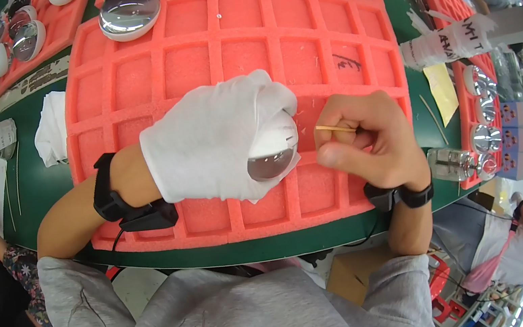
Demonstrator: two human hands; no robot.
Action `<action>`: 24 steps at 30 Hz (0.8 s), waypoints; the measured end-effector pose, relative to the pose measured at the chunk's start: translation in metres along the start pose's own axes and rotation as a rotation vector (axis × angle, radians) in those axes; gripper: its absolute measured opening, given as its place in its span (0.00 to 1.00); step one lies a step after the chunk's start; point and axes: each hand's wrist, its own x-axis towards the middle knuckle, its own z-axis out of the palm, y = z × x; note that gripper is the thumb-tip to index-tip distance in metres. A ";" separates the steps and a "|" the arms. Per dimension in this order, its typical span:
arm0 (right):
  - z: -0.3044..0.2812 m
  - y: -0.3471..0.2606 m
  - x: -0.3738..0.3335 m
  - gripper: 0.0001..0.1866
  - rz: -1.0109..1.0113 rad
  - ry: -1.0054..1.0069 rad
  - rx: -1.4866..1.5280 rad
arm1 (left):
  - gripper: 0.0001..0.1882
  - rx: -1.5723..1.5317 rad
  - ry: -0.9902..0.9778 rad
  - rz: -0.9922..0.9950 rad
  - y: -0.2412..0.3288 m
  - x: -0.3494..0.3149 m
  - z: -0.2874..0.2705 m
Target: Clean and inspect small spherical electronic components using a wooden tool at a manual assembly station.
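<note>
My left hand (216, 136), in a white cloth glove, grips a rounded white piece with a dark mirrored face (272, 165) above the foam tray. Part of that piece hides behind the gloved fingers, and its mirrored side is turned toward me. My right hand (370, 139) is bare and pinches a thin wooden stick (336, 128) between thumb and fingers. The stick points left toward the white piece, with a gap between them. Beneath both hands lies a pink foam tray (214, 61) divided into square pockets.
A similar mirrored dome (129, 11) rests at the tray's far left corner. A white cloth (53, 128) lies left of the tray. On the right stand a glass jar (451, 163), a yellow paper (442, 94) and more domes (486, 137). Other people sit at both sides.
</note>
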 end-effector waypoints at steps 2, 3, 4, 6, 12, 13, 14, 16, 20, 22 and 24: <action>0.011 -0.008 0.001 0.04 -0.032 0.076 -0.113 | 0.24 0.027 0.035 0.019 0.003 -0.001 0.001; 0.020 -0.010 0.001 0.05 -0.057 0.155 -0.214 | 0.23 0.050 0.055 0.034 0.003 -0.001 0.003; 0.027 -0.013 0.001 0.07 -0.087 0.231 -0.313 | 0.22 0.075 0.079 0.045 0.004 -0.002 0.003; 0.033 -0.014 -0.001 0.07 -0.113 0.259 -0.346 | 0.21 0.114 0.074 0.060 0.002 -0.003 0.005; 0.042 -0.006 -0.004 0.08 -0.161 0.372 -0.347 | 0.17 0.242 0.032 0.078 0.005 -0.001 0.008; 0.041 -0.007 -0.004 0.08 -0.160 0.374 -0.346 | 0.17 0.242 0.030 0.079 0.005 -0.001 0.008; 0.039 -0.009 -0.003 0.08 -0.138 0.356 -0.344 | 0.17 0.234 0.057 0.084 0.005 -0.001 0.009; 0.035 -0.012 -0.003 0.08 -0.093 0.320 -0.337 | 0.16 0.217 0.111 0.094 0.004 -0.002 0.011; 0.035 -0.016 -0.007 0.08 -0.070 0.303 -0.403 | 0.17 0.194 0.046 0.069 0.007 0.002 0.007; 0.038 -0.012 -0.006 0.09 -0.110 0.324 -0.411 | 0.19 0.203 0.011 0.079 0.010 0.003 0.002; 0.041 -0.007 -0.005 0.11 -0.196 0.357 -0.431 | 0.23 0.223 -0.051 0.096 0.013 0.006 -0.002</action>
